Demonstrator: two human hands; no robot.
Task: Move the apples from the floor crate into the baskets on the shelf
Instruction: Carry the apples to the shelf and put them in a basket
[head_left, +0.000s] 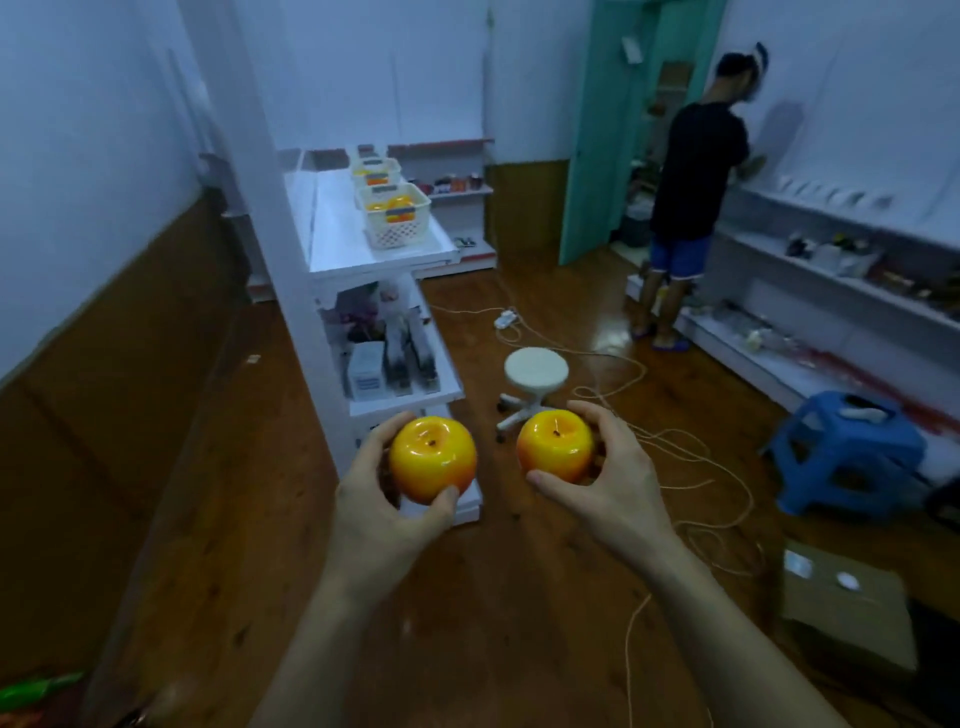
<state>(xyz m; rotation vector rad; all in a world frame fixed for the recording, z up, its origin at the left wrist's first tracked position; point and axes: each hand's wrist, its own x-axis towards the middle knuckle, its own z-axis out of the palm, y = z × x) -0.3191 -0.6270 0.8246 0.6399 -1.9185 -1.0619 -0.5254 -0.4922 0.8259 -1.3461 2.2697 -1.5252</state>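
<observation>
Head view: two cream slotted plastic baskets are sitting on top of the white metal shelf (363, 249) at eleven o'clock. The nearer basket (397, 223) and the farther basket (375, 167) are each showing yellow-orange fruit inside.

The left hand (374, 499) is curling its thumb and fingers round a glossy yellow-orange apple (432, 460) at seven o'clock. The right hand (608, 483) is gripping a second apple (555, 445) at five o'clock. Both apples are hanging over the brown wooden floor (519, 597), just apart from each other.

A white round stool (535, 371) is standing near the centre and a blue plastic stool (852, 457) at four o'clock, with cream cables (675, 441) trailing between them. A person in a black shirt (696, 171) is standing at two o'clock.

The grey basket labels are too blurred to read.
</observation>
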